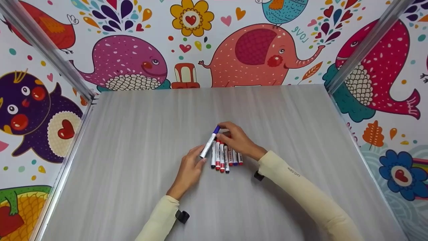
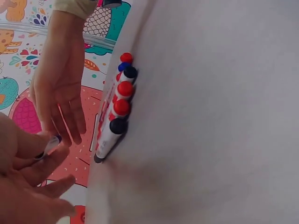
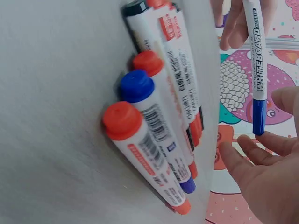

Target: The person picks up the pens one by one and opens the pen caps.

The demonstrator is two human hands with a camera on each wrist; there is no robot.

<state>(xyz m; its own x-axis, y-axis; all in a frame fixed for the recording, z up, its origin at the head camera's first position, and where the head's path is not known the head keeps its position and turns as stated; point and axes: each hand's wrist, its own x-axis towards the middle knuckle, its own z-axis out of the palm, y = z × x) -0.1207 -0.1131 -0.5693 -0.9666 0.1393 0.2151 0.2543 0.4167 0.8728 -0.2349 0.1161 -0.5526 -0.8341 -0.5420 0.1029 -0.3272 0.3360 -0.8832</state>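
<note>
A white whiteboard marker [image 1: 208, 146] with a blue cap [image 3: 259, 116] is held slanted at the left end of a row of markers. My left hand [image 1: 189, 169] pinches its lower, plain end between thumb and fingers. Around the blue cap, my right hand [image 1: 238, 140] has its fingers loosely extended, a fingertip right at the cap's end and the thumb apart from it in the right wrist view. Under and beside the right hand lie several white markers [image 1: 222, 161] side by side, with red, black and blue ends; the hand hides part of them in the head view.
The grey wood-grain table [image 1: 140, 127] reaches back to a wall with printed cartoon animals [image 1: 254, 60]. Metal frame posts [image 1: 50, 50] stand at its corners. Dark wrist-camera mounts [image 1: 182, 216] stick out from both sleeves.
</note>
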